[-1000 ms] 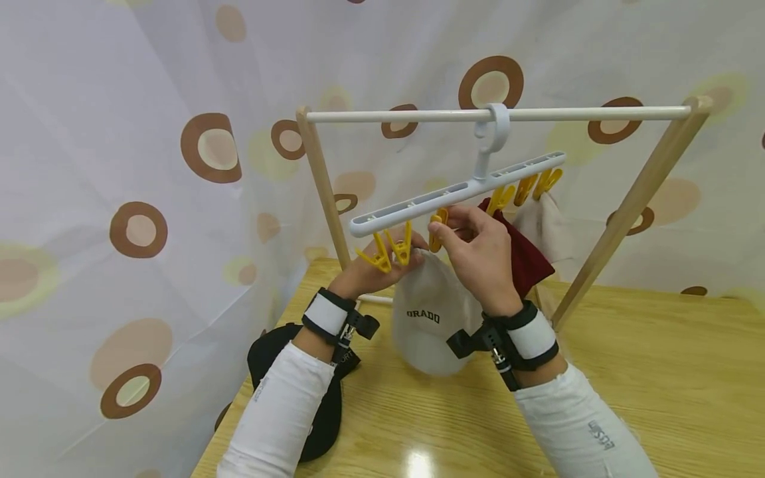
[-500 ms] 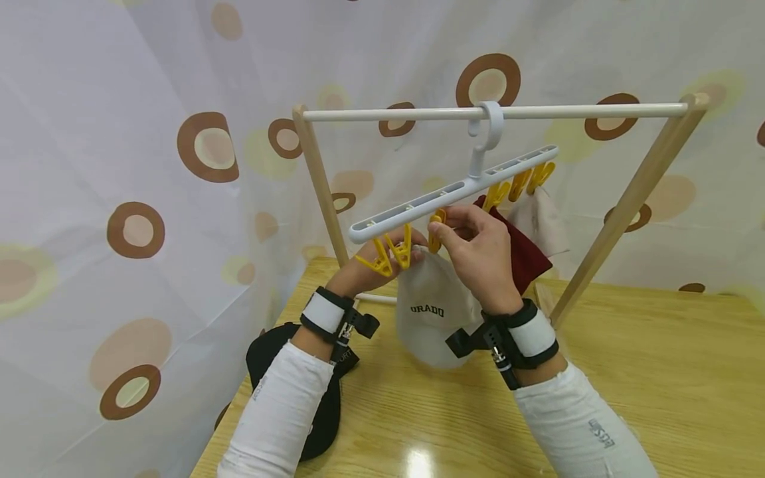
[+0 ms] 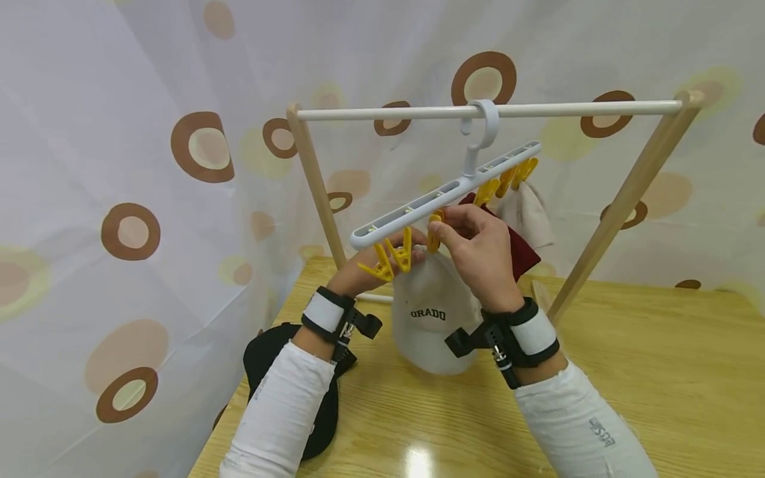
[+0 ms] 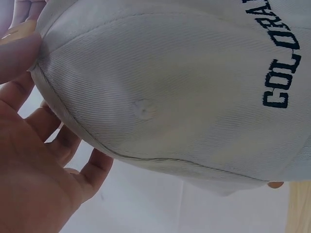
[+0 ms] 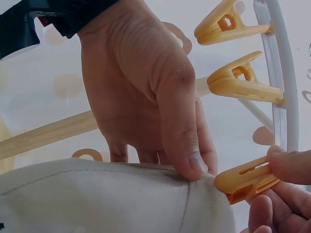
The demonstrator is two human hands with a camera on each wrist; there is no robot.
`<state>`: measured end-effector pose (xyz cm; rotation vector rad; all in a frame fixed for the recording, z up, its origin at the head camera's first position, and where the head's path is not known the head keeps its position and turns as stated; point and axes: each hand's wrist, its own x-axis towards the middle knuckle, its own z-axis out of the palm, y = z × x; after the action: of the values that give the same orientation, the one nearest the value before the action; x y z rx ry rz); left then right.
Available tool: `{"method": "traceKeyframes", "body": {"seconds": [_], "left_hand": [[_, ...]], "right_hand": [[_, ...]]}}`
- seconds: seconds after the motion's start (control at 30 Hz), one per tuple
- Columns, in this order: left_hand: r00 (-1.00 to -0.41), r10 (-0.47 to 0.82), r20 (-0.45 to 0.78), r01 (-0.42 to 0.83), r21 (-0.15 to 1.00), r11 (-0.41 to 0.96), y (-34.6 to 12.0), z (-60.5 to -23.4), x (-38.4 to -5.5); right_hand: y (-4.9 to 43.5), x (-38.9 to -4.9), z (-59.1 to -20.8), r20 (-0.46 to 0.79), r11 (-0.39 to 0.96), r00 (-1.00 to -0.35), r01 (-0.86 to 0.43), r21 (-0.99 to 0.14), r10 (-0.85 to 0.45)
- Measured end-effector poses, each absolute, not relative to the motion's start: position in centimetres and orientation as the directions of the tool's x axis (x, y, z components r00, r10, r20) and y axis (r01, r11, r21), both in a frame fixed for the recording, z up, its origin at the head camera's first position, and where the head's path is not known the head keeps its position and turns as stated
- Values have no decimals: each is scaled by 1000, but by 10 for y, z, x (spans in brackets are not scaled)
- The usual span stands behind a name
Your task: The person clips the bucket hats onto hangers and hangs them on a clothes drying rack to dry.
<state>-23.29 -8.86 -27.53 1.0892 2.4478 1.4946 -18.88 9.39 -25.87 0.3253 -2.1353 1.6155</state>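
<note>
A light cap [image 3: 431, 348] with dark lettering hangs above the table from my left hand [image 5: 141, 82], which pinches its edge between thumb and fingers. My right hand [image 3: 484, 255] pinches a yellow clothespin [image 5: 243, 175] on the white hanger [image 3: 439, 199]. The clothespin's tip meets the cap's edge in the right wrist view. In the left wrist view the cap's fabric [image 4: 160, 92] fills most of the picture. Two bare yellow clothespins [image 5: 243, 80] hang from the hanger beside my left hand.
The hanger hooks over the white rod [image 3: 568, 110] of a wooden rack [image 3: 627, 199]. Farther along it, more clothespins hold a burgundy cloth [image 3: 522, 255] and a pale cloth [image 3: 528, 212]. A black cap [image 3: 319, 425] lies on the wooden table [image 3: 657, 372] under my left arm.
The hanger has swung, its near end dropping slightly and its far end moving left with the hanging cloths. My hands keep nearly the same hold on the cap and the clothespin.
</note>
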Motion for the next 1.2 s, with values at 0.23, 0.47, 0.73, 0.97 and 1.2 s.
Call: {"method": "traceKeyframes", "body": {"seconds": [0.23,0.47,0.73,0.97,1.2], "left_hand": [[-817,501,286,456,853,255,-90,-283,-235],[-854,433,287,413,882,229,-90,-285,-235],[-818,433,379,456,886,86,-91,-290,-234],[-809,411,420,455,890,-13,-86,-284,-233],[-811,399,428,463,886,-10,-84,-284,-233]], "right_hand": [[92,-189,-260,467,288,-880,-426,-858,88],[92,-189,-261,503,280,-860,-464,-840,83],[91,-188,-262,484,261,-871,-449,-855,85],[92,-189,-262,494,263,-865,-458,-849,89],[93,-188,-263,492,273,-866,-454,-848,89]]}}
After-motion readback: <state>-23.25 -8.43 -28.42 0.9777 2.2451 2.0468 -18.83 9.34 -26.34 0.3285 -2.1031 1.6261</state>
